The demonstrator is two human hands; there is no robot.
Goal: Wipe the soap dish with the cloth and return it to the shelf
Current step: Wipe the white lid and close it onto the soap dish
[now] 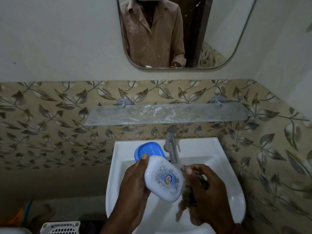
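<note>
1. My left hand [135,186] held the white soap dish [164,179] from its left side, fingers curled beneath it and my thumb laid along its upper edge, so the printed face tilted up toward me over the sink [209,149].
2. My right hand [207,191] was closed around the cloth [185,196], a dark, mottled rag bunched against the dish's right edge, with a loose tail hanging down below my fingers.
3. The blue part of the dish [150,149] lay on the sink's back rim, just left of the tap [171,144] and touching the top of the white piece as far as I could see.
4. The glass shelf [168,114] on the leaf-patterned wall stood above the tap, streaked with pale residue.
5. My right hand and the cloth were blurred, so I could not tell exactly where the cloth met the dish.
6. My left fingers were hidden beneath the dish, and both forearms were cut off at the bottom edge.
7. A white slotted basket [60,228] showed only partly at the lower left, and the mirror [185,31] was cut off at the top.
</note>
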